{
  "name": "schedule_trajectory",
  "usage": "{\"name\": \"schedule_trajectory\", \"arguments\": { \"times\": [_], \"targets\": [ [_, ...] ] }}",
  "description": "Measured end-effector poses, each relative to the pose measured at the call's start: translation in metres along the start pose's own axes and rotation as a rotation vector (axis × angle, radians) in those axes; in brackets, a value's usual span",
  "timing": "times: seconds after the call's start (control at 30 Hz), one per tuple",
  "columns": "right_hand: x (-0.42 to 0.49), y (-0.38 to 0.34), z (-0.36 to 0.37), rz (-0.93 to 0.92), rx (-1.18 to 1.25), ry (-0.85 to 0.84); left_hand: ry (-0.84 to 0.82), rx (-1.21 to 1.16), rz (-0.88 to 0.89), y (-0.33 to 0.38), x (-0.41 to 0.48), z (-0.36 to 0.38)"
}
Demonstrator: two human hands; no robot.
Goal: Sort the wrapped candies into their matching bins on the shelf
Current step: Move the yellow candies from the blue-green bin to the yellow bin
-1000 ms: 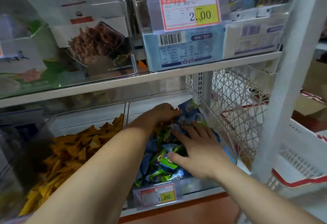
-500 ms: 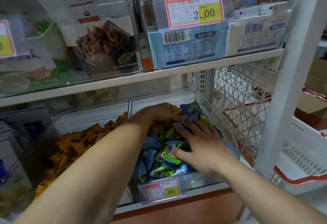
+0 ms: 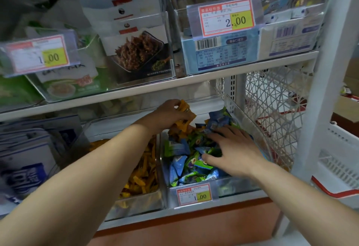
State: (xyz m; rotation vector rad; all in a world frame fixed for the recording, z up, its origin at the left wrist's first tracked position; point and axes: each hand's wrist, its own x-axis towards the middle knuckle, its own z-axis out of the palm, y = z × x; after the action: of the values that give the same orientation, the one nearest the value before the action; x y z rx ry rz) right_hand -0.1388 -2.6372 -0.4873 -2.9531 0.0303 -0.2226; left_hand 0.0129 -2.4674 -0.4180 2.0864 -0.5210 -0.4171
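Two clear bins stand side by side on the lower shelf. The right bin [image 3: 242, 117] is heaped with blue and green wrapped candies [image 3: 180, 166], with a few orange ones near its back. The left bin [image 3: 136, 205] holds orange wrapped candies [image 3: 143, 177]. My left hand [image 3: 169, 115] is at the back of the right bin and grips a bunch of orange candies [image 3: 183, 109], lifted above the pile. My right hand [image 3: 235, 152] lies spread, palm down, on the blue and green candies.
A price tag [image 3: 194, 195] reading 1.00 hangs on the right bin's front. The upper shelf [image 3: 155, 88] sits close above the bins, carrying boxed goods. A white mesh panel [image 3: 272, 113] and upright post [image 3: 322, 90] close the right side. A white basket [image 3: 342, 168] is beyond.
My left hand has closed on orange candies and raised them out of the blue and green pile. My right hand stayed spread on the pile. The camera moved closer.
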Motion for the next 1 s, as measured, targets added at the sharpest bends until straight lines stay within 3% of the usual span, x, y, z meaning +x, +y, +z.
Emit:
{"name": "schedule_trajectory", "arguments": {
  "times": [0.1, 0.17, 0.23, 0.3, 0.37, 0.47, 0.53, 0.67, 0.77, 1.0],
  "targets": [
    [0.003, -0.005, -0.018, 0.001, 0.03, 0.174, -0.029, -0.194, 0.015, 0.002, -0.023, -0.002],
    [0.006, -0.012, -0.028, 0.027, 0.217, 0.291, -0.032, -0.262, 0.044, 0.003, -0.04, -0.002],
    [0.008, -0.025, -0.032, 0.017, 0.39, 0.305, 0.045, -0.274, 0.097, 0.0, -0.053, -0.007],
    [0.009, -0.04, -0.032, -0.027, 0.428, 0.262, 0.172, -0.205, 0.164, -0.007, -0.066, -0.02],
    [0.013, -0.051, -0.029, -0.069, 0.41, 0.228, 0.31, 0.068, 0.215, -0.021, -0.078, -0.043],
    [0.025, -0.054, -0.021, -0.072, 0.372, 0.177, 0.377, 0.532, 0.03, -0.048, -0.093, -0.077],
    [0.038, -0.051, -0.018, -0.053, 0.361, 0.138, 0.347, 0.659, -0.121, -0.061, -0.1, -0.086],
    [0.075, -0.036, -0.023, -0.021, 0.429, 0.074, 0.401, 0.508, -0.013, -0.062, -0.116, -0.054],
    [0.106, -0.032, -0.022, -0.07, 0.391, -0.057, 0.319, 0.458, 0.098, -0.061, -0.133, -0.012],
    [0.148, -0.042, 0.007, -0.139, 0.273, -0.433, 0.376, 0.588, 0.251, -0.079, -0.136, 0.01]
  ]
}}
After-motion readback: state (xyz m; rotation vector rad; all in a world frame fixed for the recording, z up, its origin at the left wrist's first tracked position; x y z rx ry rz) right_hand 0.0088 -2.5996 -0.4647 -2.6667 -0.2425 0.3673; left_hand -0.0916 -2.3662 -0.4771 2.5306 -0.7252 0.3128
